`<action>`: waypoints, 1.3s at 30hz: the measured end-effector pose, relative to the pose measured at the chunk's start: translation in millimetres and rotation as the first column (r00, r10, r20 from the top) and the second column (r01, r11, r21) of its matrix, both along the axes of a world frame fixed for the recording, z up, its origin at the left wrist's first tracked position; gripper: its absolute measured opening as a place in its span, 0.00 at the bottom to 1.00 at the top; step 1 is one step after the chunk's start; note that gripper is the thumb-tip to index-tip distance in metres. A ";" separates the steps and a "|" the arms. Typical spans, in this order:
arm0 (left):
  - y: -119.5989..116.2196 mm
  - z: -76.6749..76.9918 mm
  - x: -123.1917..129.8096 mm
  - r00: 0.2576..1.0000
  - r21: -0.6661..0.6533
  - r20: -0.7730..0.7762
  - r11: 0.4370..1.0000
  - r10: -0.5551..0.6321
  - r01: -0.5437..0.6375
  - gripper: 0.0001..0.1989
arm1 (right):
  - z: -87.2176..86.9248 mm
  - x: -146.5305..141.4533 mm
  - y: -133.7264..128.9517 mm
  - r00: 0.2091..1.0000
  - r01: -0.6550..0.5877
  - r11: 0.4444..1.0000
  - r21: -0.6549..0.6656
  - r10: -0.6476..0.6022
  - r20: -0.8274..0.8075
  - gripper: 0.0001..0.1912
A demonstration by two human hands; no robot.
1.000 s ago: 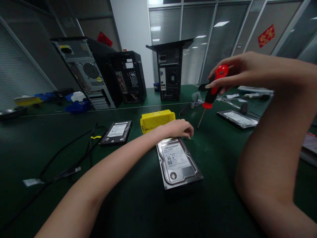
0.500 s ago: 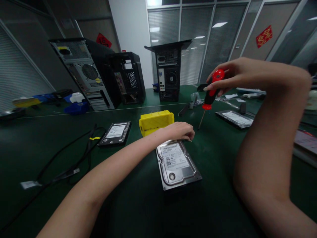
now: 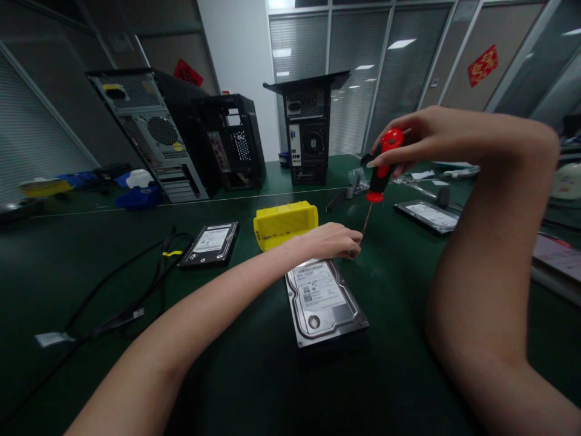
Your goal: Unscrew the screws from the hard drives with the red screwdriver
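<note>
Raised on the right, my right hand [image 3: 403,142] grips a red and black screwdriver [image 3: 382,169] by its handle, shaft pointing down. The screwdriver's tip comes close to the fingertips of my left hand [image 3: 338,241]; whether they touch is hard to see. My left hand is closed in a pinch over the far end of a silver hard drive [image 3: 320,303] with a white label. What lies between those fingers is too small to make out. Just behind my left hand, a yellow plastic bin [image 3: 285,223] lies with its opening toward me.
A second hard drive [image 3: 209,244] lies left beside black cables [image 3: 154,284]. A third hard drive [image 3: 426,215] is at the right. Computer cases [image 3: 181,139] stand along the back left, and another computer case [image 3: 308,139] is at the back middle. Small parts lie around a plastic bag [image 3: 358,180].
The screwdriver has moved slightly left, its tip now next to my left fingertips. My left hand has shifted a little right, with its fingers reaching further toward the shaft.
</note>
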State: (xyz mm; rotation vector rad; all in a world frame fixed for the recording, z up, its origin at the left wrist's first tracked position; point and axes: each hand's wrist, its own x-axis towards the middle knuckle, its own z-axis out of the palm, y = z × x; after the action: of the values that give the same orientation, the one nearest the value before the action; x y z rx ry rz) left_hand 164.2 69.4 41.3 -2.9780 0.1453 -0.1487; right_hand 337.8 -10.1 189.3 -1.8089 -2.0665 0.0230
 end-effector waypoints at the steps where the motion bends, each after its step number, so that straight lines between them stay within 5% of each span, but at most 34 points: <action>1: -0.9 -0.1 0.6 1.000 0.005 0.000 1.000 -0.006 0.006 0.05 | 0.2 0.3 -0.1 1.000 0.004 1.000 -0.005 -0.004 -0.002 0.23; 11: 2.0 -6.5 -3.2 0.996 -0.135 0.070 0.990 0.055 -0.045 0.05 | -0.6 -0.8 0.5 1.000 0.002 1.000 -0.011 -0.002 -0.012 0.21; 20: 3.8 -2.7 -47.3 0.954 -0.419 0.196 0.899 0.226 -0.127 0.07 | 0.5 0.4 1.9 1.000 -0.009 1.000 -0.023 0.009 0.001 0.24; 31: 0.5 9.3 -77.3 0.906 -0.569 0.169 0.789 0.388 -0.231 0.06 | 3.6 -19.5 -8.3 0.959 -0.242 0.969 0.053 0.247 -0.140 0.18; 35: 3.3 4.7 -79.8 0.859 -0.690 0.215 0.695 0.466 -0.204 0.08 | 5.3 -27.6 -13.2 0.931 -0.280 0.957 0.077 0.290 -0.221 0.16; 39: -1.7 -4.2 -84.9 0.825 -0.844 0.187 0.517 0.534 -0.142 0.08 | 5.6 -28.5 -15.4 0.912 -0.250 0.956 0.157 0.287 -0.295 0.17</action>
State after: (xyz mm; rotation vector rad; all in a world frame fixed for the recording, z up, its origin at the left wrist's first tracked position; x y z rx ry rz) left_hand 79.3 67.7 37.1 -3.6268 -0.8224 -1.1007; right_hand 309.4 -25.6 194.9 -1.3400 -2.0194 0.2464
